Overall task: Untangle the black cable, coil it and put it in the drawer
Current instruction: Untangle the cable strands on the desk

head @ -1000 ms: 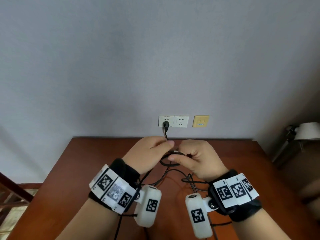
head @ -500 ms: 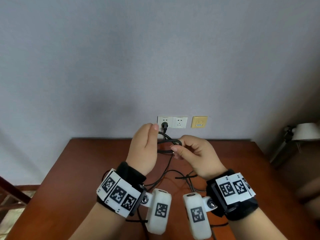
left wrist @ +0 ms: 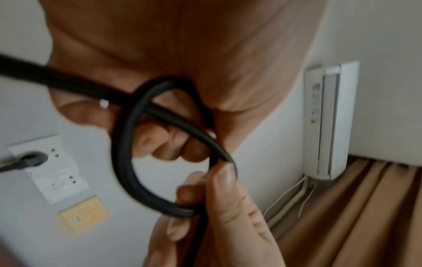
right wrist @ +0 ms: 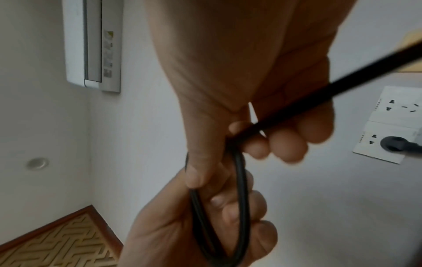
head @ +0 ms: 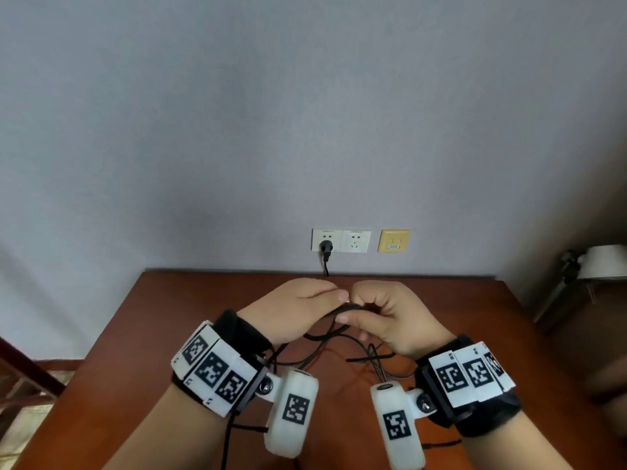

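Observation:
The black cable [head: 342,310] is gathered into a small coil between my two hands above the brown table [head: 169,334]. My left hand [head: 339,296] curls its fingers round one side of the coil. My right hand [head: 353,312] pinches the other side with thumb and forefinger. The left wrist view shows the coil [left wrist: 128,153] as a double loop, with a strand crossing it toward the left. In the right wrist view the loop [right wrist: 241,180] hangs from my right thumb [right wrist: 196,171] into my left hand [right wrist: 182,225]. Loose strands [head: 369,357] trail on the table under my wrists. No drawer is in view.
White wall outlets [head: 341,240] and a yellow plate [head: 393,240] sit just above the table's far edge. A black plug [head: 326,247] is in the left outlet. A white lamp [head: 604,262] stands at the right, and dark wooden furniture [head: 20,368] at the left.
Half a second ago my left hand was raised toward the outlet with a loop of cable. It has come back down to meet my right hand, and both hands sit lower and closer together.

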A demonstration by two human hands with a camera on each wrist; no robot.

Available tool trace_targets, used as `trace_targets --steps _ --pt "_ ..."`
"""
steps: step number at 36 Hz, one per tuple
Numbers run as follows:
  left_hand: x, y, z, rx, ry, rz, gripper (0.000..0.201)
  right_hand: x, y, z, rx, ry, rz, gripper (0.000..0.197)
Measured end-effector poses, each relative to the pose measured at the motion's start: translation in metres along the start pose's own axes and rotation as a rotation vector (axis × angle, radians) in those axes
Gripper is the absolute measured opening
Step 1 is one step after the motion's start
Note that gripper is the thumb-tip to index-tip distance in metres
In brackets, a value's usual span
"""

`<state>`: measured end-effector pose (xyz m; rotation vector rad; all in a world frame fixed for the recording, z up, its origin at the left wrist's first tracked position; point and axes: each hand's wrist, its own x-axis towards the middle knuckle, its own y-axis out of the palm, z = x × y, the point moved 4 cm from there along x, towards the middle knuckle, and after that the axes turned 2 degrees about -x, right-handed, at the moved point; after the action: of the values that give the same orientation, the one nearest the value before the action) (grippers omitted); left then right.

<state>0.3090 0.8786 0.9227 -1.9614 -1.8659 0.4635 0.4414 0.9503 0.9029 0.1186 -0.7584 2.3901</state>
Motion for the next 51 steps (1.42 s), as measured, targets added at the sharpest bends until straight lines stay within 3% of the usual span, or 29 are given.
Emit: trace_targets --steps 3,7,9,12,15,17,21,23,28,30,32,35,37,42,45,49,51 --pt "-0.004 -0.006 -0.007 -0.085 0.043 -0.239 0.040 -0.001 -0.005 -0.002 0.041 0.025 -0.082 0.035" --pt "-0.008 -0.030 0.002 -0.188 -0.006 -0.828 0.042 -0.003 -0.005 -0.010 0.170 0.108 -0.097 0.022" --pt "-0.008 -0.033 0.013 -0.268 -0.068 -0.936 0.040 -0.004 -0.001 -0.012 0.196 0.127 -0.083 0.018" --pt "-0.004 -0.033 0.023 -0.232 -0.086 -0.813 0.033 -0.006 -0.002 -0.012 0.053 0.125 -0.071 0.018" --pt "-0.006 -0.041 0.020 0.124 -0.062 -0.626 0.016 -0.005 -0.010 -0.008 -0.171 0.033 -0.067 0.014" --pt "-0.007 -0.041 0.013 0.303 -0.022 -0.507 0.024 -0.002 -0.009 -0.001 -0.286 -0.038 -0.035 0.012" --pt "0.003 -0.013 -0.007 0.495 0.012 -0.196 0.024 0.008 0.002 0.012 -0.300 -0.129 0.016 0.011" --pt "0.006 -0.005 -0.007 0.503 0.008 -0.146 0.023 0.009 0.004 0.014 -0.283 -0.151 0.020 0.009" --pt "0.001 -0.015 -0.005 0.336 0.091 -0.192 0.037 0.002 -0.003 0.010 -0.185 -0.096 -0.040 0.016" --pt "-0.003 -0.026 -0.004 0.244 0.135 -0.274 0.041 -0.001 -0.008 0.004 -0.135 -0.031 -0.072 0.022" --pt "-0.008 -0.046 -0.001 0.134 0.145 -0.493 0.038 -0.006 -0.015 -0.006 -0.048 0.035 -0.092 0.023" --pt "-0.017 -0.079 0.017 -0.099 0.092 -0.948 0.041 -0.014 -0.021 -0.017 0.130 0.117 -0.116 0.018" --pt "-0.020 -0.088 0.026 -0.169 0.069 -1.067 0.043 -0.016 -0.019 -0.017 0.203 0.115 -0.112 0.018" --pt "-0.011 -0.073 0.025 0.000 0.056 -0.916 0.033 -0.011 -0.010 -0.007 0.293 0.092 -0.094 0.018" --pt "-0.008 -0.061 0.024 -0.133 0.070 -0.887 0.029 -0.009 -0.002 -0.001 0.404 0.095 -0.010 0.035" --pt "-0.007 -0.053 0.014 -0.192 0.130 -0.903 0.027 -0.003 0.009 0.010 0.591 0.201 0.001 0.036" --pt "-0.007 -0.053 0.008 -0.235 0.161 -0.911 0.027 0.000 0.012 0.010 0.559 0.279 -0.044 0.023"
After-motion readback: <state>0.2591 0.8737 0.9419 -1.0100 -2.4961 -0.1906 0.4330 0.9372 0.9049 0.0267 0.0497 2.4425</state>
